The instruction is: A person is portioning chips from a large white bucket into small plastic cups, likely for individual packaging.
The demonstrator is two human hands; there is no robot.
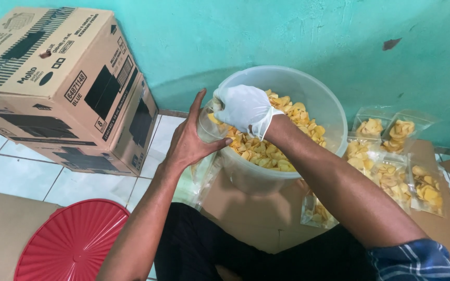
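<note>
A red ribbed lid (74,242) is lying flat on the floor at the lower left, partly overlapping a sheet of brown cardboard (1,229). Behind it, a large cardboard box (61,83) is sitting on the white floor tiles against the turquoise wall (298,31).

Moving toward the centre, the bare left hand (189,139) is wrapping around a small clear plastic bag (208,126), thumb on the near side and fingers extending upward along the far side, so the hand is clamped on the bag. The bag is being held just at the left rim of the translucent bucket (319,99), and yellow chips are showing inside it.

The right hand (245,108), covered by a white glove, is curling closed over the mouth of the bag, directly above the yellow chips (266,151) that are filling the bucket. Whether it is gripping chips or the bag edge cannot be determined, since the palm side is hidden.

The bucket is resting on a cardboard sheet on the floor. To the right of it, several filled clear packets of chips (391,156) are lying near one another on that sheet, and one more packet (316,213) is lying beneath the right forearm.
</note>
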